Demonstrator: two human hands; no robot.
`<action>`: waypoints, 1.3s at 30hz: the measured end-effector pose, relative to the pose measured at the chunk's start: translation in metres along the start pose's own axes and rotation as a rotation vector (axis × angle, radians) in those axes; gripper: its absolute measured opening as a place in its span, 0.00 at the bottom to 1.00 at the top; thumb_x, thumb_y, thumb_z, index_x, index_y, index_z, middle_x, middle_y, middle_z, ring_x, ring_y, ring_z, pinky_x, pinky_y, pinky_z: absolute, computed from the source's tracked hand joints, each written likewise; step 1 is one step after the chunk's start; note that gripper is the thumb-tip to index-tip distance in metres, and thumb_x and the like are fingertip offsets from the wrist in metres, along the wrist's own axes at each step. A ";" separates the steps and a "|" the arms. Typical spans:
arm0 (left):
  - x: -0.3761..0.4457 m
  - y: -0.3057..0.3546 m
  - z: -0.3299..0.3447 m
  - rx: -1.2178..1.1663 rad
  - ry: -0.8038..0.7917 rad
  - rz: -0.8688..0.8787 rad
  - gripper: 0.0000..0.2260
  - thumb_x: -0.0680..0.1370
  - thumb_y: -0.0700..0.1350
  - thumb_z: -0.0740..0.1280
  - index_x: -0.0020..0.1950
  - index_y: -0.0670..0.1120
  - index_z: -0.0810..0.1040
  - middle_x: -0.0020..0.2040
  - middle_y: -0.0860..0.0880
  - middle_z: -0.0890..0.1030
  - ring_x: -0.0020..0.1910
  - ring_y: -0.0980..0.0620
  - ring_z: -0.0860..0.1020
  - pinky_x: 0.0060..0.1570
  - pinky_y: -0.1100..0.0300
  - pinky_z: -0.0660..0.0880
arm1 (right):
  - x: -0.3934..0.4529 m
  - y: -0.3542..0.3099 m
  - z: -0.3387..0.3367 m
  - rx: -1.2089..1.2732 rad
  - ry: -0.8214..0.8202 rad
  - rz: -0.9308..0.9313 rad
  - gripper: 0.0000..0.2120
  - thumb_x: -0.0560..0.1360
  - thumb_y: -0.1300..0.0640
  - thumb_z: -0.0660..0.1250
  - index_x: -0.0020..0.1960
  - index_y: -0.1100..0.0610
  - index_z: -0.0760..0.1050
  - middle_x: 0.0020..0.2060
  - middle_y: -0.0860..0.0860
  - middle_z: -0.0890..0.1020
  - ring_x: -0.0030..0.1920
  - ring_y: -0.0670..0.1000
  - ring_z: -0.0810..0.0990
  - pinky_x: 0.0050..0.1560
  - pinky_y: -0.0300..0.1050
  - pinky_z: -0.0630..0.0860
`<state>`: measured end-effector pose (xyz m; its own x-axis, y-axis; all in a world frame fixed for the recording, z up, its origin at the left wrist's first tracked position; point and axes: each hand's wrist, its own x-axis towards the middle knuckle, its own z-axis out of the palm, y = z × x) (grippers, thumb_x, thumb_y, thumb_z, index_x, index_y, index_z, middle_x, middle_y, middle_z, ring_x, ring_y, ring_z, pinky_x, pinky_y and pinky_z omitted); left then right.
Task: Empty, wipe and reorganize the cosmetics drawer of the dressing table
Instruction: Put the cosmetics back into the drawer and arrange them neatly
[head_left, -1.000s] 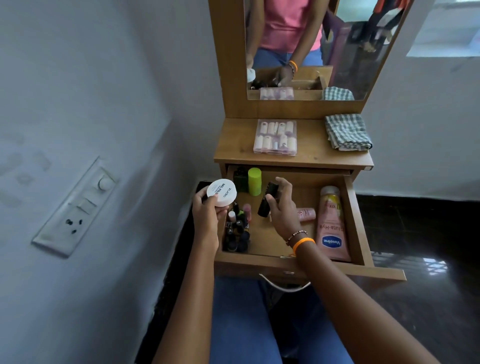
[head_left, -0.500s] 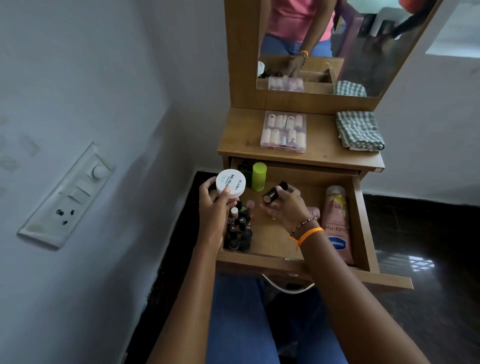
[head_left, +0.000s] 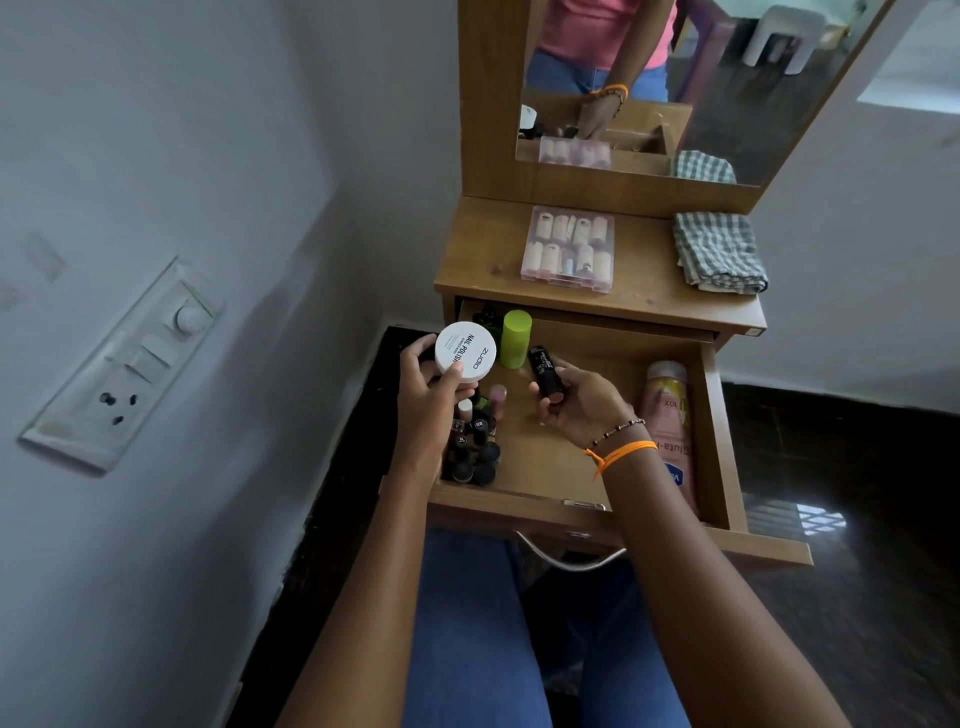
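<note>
The wooden drawer (head_left: 719, 447) of the dressing table stands pulled out. My left hand (head_left: 428, 402) grips a round white nail polish remover jar (head_left: 465, 349) above the drawer's left side. My right hand (head_left: 576, 402) holds a black lipstick tube (head_left: 544, 375) over the middle of the drawer. Inside lie several dark nail polish bottles (head_left: 475, 444) at the left, a lime green bottle (head_left: 515, 339) at the back, and a pink Vaseline lotion tube (head_left: 670, 415) at the right, partly hidden by my forearm.
On the table top (head_left: 483, 260) sit a clear box of press-on nails (head_left: 569, 248) and a folded checked cloth (head_left: 719, 252). A mirror (head_left: 727, 78) rises behind. A white wall with a switch panel (head_left: 124, 364) is close on the left; dark floor (head_left: 857, 467) lies to the right.
My right hand has lifted the black lipstick tube from the drawer floor and turned palm up with it. My left hand keeps holding the white jar, tilted a little.
</note>
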<state>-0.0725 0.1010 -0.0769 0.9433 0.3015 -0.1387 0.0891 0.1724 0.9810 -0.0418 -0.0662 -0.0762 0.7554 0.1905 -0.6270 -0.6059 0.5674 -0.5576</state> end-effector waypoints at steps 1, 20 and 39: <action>0.000 0.000 0.000 -0.003 -0.004 -0.007 0.14 0.79 0.36 0.62 0.61 0.50 0.68 0.57 0.45 0.78 0.47 0.48 0.82 0.43 0.62 0.79 | 0.001 0.001 -0.001 -0.032 0.013 -0.029 0.15 0.81 0.61 0.47 0.61 0.54 0.69 0.47 0.56 0.78 0.36 0.48 0.75 0.26 0.33 0.72; 0.002 0.002 -0.003 -0.032 0.054 -0.068 0.15 0.78 0.38 0.63 0.64 0.48 0.68 0.59 0.44 0.77 0.50 0.47 0.81 0.43 0.64 0.79 | 0.025 0.012 0.014 -0.821 0.266 -0.564 0.14 0.77 0.59 0.63 0.61 0.63 0.71 0.49 0.54 0.76 0.52 0.54 0.76 0.56 0.56 0.77; 0.006 -0.005 -0.006 -0.048 0.092 -0.081 0.15 0.79 0.41 0.63 0.65 0.47 0.68 0.60 0.43 0.77 0.51 0.47 0.81 0.42 0.63 0.78 | 0.039 0.021 0.028 -1.286 0.304 -0.546 0.18 0.65 0.64 0.74 0.55 0.64 0.79 0.50 0.60 0.83 0.52 0.57 0.81 0.45 0.38 0.70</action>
<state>-0.0693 0.1075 -0.0832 0.9004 0.3687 -0.2311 0.1462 0.2440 0.9587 -0.0188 -0.0243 -0.0972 0.9811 -0.0807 -0.1758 -0.1871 -0.6269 -0.7564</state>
